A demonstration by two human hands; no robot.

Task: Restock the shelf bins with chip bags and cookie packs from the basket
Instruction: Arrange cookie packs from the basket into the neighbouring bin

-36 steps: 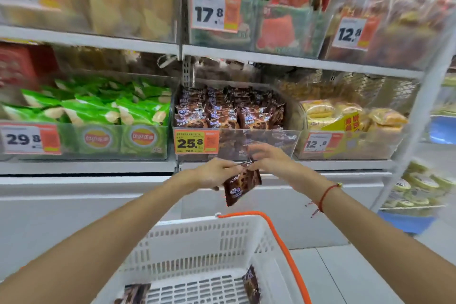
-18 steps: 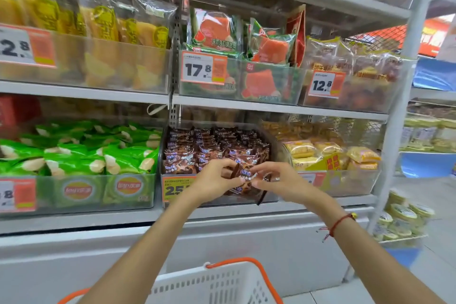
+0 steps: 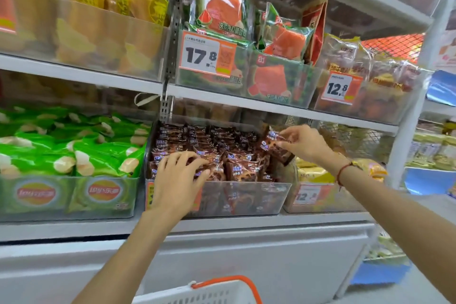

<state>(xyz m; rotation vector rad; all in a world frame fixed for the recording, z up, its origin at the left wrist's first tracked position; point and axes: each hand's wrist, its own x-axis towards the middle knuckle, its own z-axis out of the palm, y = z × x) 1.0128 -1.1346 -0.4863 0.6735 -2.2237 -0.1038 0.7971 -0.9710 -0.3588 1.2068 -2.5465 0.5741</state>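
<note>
Brown cookie packs (image 3: 212, 153) fill the clear middle bin (image 3: 246, 195) at the front edge of the lower shelf (image 3: 271, 219), and we have both hands in it. Our left hand (image 3: 179, 180) lies over the front row near the bin's left corner, fingers bent onto the wrappers; we cannot tell whether that grip is clamped on a pack or only pressing down. Our right hand (image 3: 304, 144), a red cord at the wrist, pinches one cookie pack (image 3: 275, 147) between thumb and fingertips, its grip clamped on the wrapper, and holds it tilted above the bin's right rear corner. Green chip bags (image 3: 74, 155) crowd the bin just beside ours toward the shelf's left end, and yellow packs (image 3: 313, 175) sit in the bin to the right. On the upper shelf (image 3: 246, 102), a bin of watermelon-print bags (image 3: 276, 81) carries an orange price tag (image 3: 207, 55) reading 17.8. Below us, at the bottom edge of the view, we see the white rim and orange handle of the basket (image 3: 222, 289); its contents are out of sight.
</note>
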